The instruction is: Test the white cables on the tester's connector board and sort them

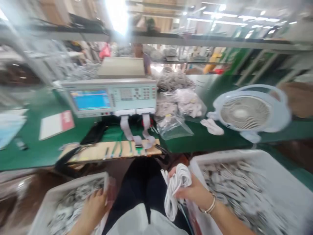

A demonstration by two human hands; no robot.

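White cable coil (176, 182) gripped by right hand (194, 193) below grey tester (110, 96); left hand (94, 209), grip unclear, in seemingly undepleted white bin (78, 183).

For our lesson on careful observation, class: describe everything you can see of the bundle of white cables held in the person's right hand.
The bundle of white cables is a loose coil of thin, smooth, plastic-looking cords, looped several times. Its top bulges above the right hand, whose fingers close round its middle, and longer loops hang below. It hangs over the person's dark lap, just left of the right bin. Blur hides any plugs.
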